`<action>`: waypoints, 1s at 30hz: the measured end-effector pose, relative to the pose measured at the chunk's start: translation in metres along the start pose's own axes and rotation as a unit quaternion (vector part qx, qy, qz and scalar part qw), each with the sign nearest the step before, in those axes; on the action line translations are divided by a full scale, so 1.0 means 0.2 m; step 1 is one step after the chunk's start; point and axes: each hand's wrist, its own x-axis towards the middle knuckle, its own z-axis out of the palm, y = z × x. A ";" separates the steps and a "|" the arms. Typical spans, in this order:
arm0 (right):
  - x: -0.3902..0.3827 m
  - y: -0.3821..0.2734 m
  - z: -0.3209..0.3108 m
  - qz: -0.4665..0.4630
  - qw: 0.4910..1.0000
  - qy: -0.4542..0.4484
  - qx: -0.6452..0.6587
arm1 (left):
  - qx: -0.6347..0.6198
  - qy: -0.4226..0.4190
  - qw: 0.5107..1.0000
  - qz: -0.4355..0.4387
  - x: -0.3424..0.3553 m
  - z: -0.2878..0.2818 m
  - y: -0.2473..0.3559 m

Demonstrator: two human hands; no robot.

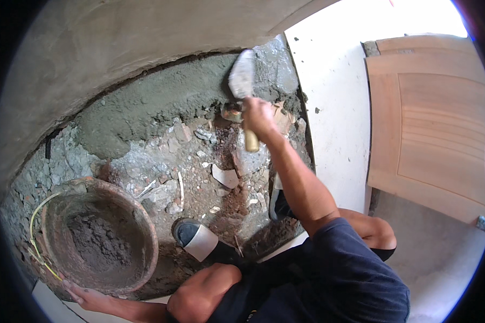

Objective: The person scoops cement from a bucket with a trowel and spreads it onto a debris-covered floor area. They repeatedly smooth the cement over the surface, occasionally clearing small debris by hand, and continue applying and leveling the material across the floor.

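My right hand (260,117) is closed around the handle of a trowel (242,75), its yellowish grip end sticking out below my fist. The blade, smeared with mortar and slightly blurred, lies over a band of wet grey mortar (161,86) along the foot of the wall. At lower left stands a round bucket (150,231) with dark mortar (99,242) inside and a yellow handle (33,220) at its side. My left hand (85,299) lies against the bucket's near outer side, fingers stretched out; part of them is hard to make out.
A plastered wall (118,32) curves across the top left. Broken rubble and a pale tile shard (225,176) cover the ground before my feet. A white slab (328,107) borders the right side, with a wooden door panel (436,118) beyond it.
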 end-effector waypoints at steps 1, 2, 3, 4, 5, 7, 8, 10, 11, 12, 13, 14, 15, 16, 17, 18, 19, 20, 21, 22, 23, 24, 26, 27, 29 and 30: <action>-0.02 -0.01 0.03 0.003 1.000 -0.027 0.003 | 0.005 0.010 1.000 -0.011 -0.02 0.01 0.02; -0.05 -0.01 0.04 0.020 0.997 -0.077 0.010 | 0.009 0.020 1.000 -0.021 -0.04 0.01 0.04; -0.07 0.00 0.01 -0.070 0.990 -0.071 -0.102 | 0.012 0.022 1.000 -0.015 -0.06 0.02 0.06; -0.08 0.01 -0.05 -0.062 0.976 -0.064 -0.201 | 0.015 0.025 1.000 -0.010 -0.07 0.02 0.07; -0.08 0.03 -0.14 -0.064 0.952 -0.060 -0.292 | 0.031 0.016 0.999 0.035 -0.08 0.02 0.08; -0.03 0.07 -0.32 -0.064 0.907 -0.033 -0.415 | 0.045 0.018 0.999 0.009 -0.07 0.01 0.08; 0.02 0.10 -0.41 -0.056 0.894 -0.021 -0.444 | 0.067 0.017 0.997 0.032 -0.06 0.00 0.07; 0.08 0.16 -0.56 -0.036 0.907 0.057 -0.416 | 0.039 0.010 0.999 -0.005 -0.04 -0.02 0.04; 0.09 0.20 -0.59 -0.062 0.905 0.079 -0.413 | 0.027 0.013 0.999 -0.038 -0.04 -0.02 0.02; 0.10 0.23 -0.60 -0.067 0.902 0.105 -0.414 | 0.030 0.013 0.999 -0.017 -0.02 -0.03 0.00; 0.09 0.26 -0.60 -0.053 0.893 0.153 -0.420 | 0.030 0.013 0.999 -0.017 -0.02 -0.04 -0.01; 0.07 0.28 -0.59 -0.030 0.932 0.108 -0.346 | 0.033 0.014 0.999 -0.016 -0.02 -0.04 -0.02; 0.05 0.31 -0.56 0.011 0.958 0.084 -0.274 | 0.037 0.015 0.999 -0.014 -0.02 -0.04 -0.03; 0.02 0.32 -0.54 0.050 0.980 0.038 -0.191 | 0.040 0.017 0.999 -0.012 -0.02 -0.03 -0.03; -0.02 0.33 -0.51 -0.038 0.962 0.068 -0.260 | 0.042 0.018 0.999 -0.011 -0.03 -0.03 -0.03; -0.05 0.33 -0.50 -0.025 0.961 0.060 -0.269 | 0.044 0.018 0.999 -0.008 -0.03 -0.03 -0.03; -0.07 0.32 -0.49 -0.009 0.964 0.104 -0.244 | 0.044 0.017 0.999 -0.006 -0.03 -0.03 -0.02; -0.09 0.31 -0.49 0.009 0.968 0.123 -0.220 | 0.044 0.017 0.999 -0.004 -0.04 -0.02 -0.02; -0.10 0.30 -0.49 0.029 0.979 0.103 -0.172 | 0.042 0.016 0.999 -0.004 -0.03 -0.02 -0.02; -0.11 0.29 -0.50 0.049 0.988 0.082 -0.123 | 0.038 0.015 0.999 -0.004 -0.03 -0.03 -0.02; -0.11 0.27 -0.51 0.072 0.990 0.086 -0.085 | 0.036 0.014 0.999 -0.004 -0.03 -0.03 -0.02; -0.10 0.26 -0.52 0.062 0.994 0.055 -0.065 | 0.035 0.016 0.999 -0.004 -0.03 -0.04 -0.02; -0.08 0.21 -0.51 0.057 0.998 0.016 -0.035 | 0.036 0.020 0.999 0.003 -0.03 -0.05 -0.03; -0.07 0.18 -0.48 0.028 0.999 0.032 -0.030 | 0.036 0.015 0.999 0.002 -0.03 -0.05 -0.03; -0.05 0.11 -0.37 0.034 0.997 0.044 0.048 | 0.048 0.020 0.998 0.021 -0.03 -0.05 -0.04; -0.04 0.06 -0.31 0.042 0.995 0.060 0.072 | 0.019 0.022 1.000 0.003 -0.03 -0.05 -0.04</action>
